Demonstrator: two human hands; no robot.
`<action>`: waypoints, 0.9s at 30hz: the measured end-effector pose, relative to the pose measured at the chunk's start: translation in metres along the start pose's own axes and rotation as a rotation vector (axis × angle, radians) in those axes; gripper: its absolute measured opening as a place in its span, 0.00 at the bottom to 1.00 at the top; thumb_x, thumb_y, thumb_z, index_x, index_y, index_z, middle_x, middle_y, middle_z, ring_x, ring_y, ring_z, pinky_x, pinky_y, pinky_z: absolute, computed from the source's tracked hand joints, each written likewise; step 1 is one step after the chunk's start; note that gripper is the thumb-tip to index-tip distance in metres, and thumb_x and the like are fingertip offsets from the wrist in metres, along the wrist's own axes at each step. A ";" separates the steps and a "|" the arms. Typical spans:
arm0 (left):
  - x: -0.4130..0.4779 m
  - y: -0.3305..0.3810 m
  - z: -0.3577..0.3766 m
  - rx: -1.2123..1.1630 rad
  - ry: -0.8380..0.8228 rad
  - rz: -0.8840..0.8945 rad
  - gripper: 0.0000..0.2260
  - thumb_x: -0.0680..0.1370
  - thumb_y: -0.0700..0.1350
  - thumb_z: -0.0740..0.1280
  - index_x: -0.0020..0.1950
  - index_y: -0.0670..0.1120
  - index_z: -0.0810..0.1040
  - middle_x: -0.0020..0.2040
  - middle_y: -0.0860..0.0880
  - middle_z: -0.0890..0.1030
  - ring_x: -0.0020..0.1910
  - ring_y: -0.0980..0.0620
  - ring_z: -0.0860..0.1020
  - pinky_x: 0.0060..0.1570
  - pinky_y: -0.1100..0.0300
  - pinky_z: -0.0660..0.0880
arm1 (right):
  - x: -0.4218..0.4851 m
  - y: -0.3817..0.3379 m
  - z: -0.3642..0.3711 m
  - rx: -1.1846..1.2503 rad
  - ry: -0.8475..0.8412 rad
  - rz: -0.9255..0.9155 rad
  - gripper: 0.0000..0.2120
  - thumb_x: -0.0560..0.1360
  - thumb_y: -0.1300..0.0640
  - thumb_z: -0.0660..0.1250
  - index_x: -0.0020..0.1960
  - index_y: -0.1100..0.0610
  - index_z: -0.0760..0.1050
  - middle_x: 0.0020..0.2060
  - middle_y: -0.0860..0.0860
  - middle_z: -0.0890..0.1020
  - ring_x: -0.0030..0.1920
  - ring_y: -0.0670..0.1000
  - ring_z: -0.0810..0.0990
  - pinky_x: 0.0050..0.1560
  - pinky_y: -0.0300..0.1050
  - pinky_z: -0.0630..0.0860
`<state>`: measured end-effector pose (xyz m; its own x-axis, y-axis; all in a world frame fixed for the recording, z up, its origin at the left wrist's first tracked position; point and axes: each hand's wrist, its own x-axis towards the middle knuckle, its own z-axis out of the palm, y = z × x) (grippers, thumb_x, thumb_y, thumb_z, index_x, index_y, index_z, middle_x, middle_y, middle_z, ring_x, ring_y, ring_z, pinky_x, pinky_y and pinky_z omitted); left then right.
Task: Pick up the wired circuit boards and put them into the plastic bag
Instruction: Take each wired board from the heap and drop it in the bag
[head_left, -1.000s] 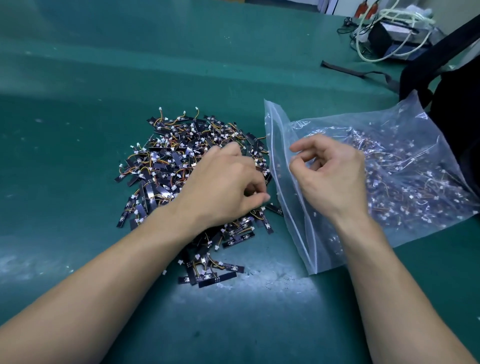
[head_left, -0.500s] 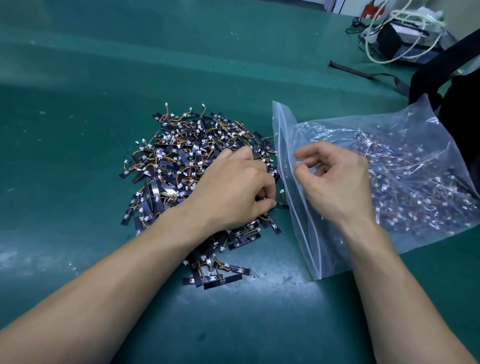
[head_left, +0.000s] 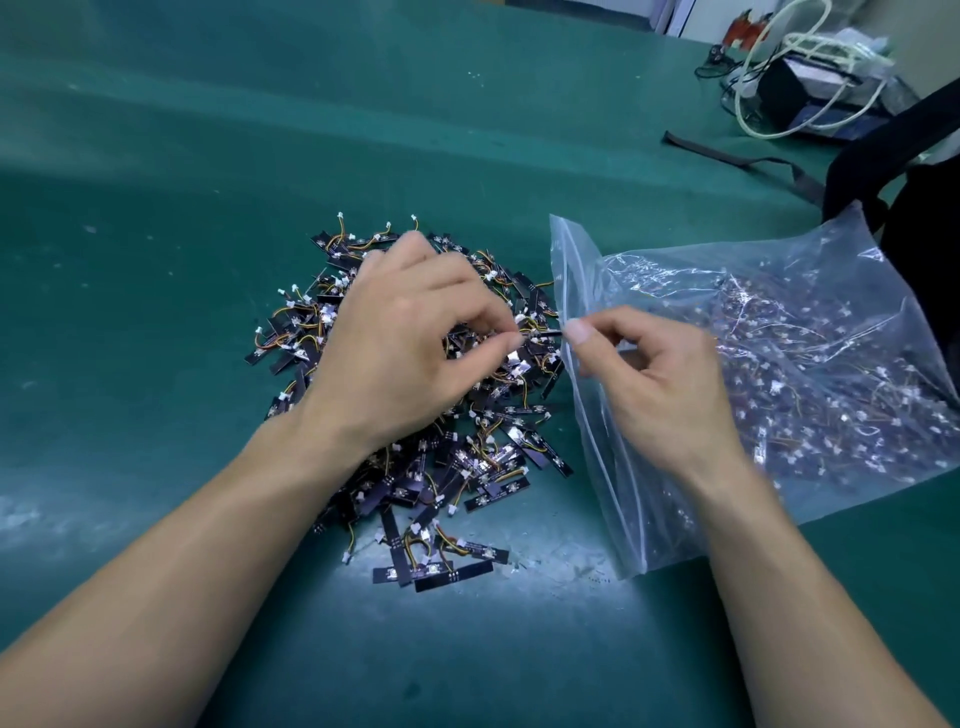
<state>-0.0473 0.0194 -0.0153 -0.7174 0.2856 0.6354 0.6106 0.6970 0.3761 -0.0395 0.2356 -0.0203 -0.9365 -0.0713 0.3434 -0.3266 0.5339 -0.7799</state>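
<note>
The left hand (head_left: 410, 358) lies over the pile of wired circuit boards (head_left: 467, 467) on the green table (head_left: 208, 208) and pinches one board (head_left: 545, 335) between thumb and forefinger at the 3 o'clock edge of the pile. Just beside it at 3 o'clock, the right hand (head_left: 670, 395) pinches the open rim of the plastic bag (head_left: 563, 260), which holds many boards. Far at 1 o'clock lie white cables (head_left: 810, 62).

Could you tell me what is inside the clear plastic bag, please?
Through the plastic bag many wired circuit boards show, dark strips with white connectors and thin wires. The right hand lies over the part near the opening, so what is under it cannot be seen.
</note>
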 end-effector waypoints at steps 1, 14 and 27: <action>0.000 -0.001 0.001 0.014 0.036 0.036 0.06 0.76 0.50 0.75 0.43 0.48 0.85 0.41 0.53 0.82 0.42 0.47 0.71 0.44 0.46 0.70 | 0.000 -0.002 0.001 0.053 -0.040 0.016 0.10 0.77 0.47 0.70 0.39 0.49 0.81 0.31 0.45 0.82 0.30 0.41 0.75 0.33 0.33 0.69; -0.003 -0.011 0.005 -0.072 0.066 0.043 0.07 0.75 0.50 0.77 0.49 0.48 0.86 0.45 0.52 0.82 0.44 0.45 0.75 0.46 0.45 0.71 | 0.001 -0.008 0.003 0.524 -0.076 0.217 0.05 0.72 0.56 0.72 0.38 0.51 0.85 0.28 0.50 0.80 0.23 0.43 0.64 0.25 0.33 0.61; -0.004 -0.008 0.010 -0.218 0.047 0.013 0.03 0.76 0.43 0.76 0.47 0.45 0.87 0.43 0.51 0.84 0.43 0.45 0.75 0.46 0.51 0.71 | -0.002 -0.003 0.007 0.418 -0.101 0.030 0.08 0.73 0.59 0.75 0.50 0.47 0.85 0.35 0.47 0.83 0.30 0.54 0.75 0.39 0.41 0.73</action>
<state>-0.0522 0.0192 -0.0272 -0.6953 0.2591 0.6703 0.6816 0.5334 0.5008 -0.0374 0.2285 -0.0225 -0.9473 -0.1544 0.2807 -0.3033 0.1509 -0.9409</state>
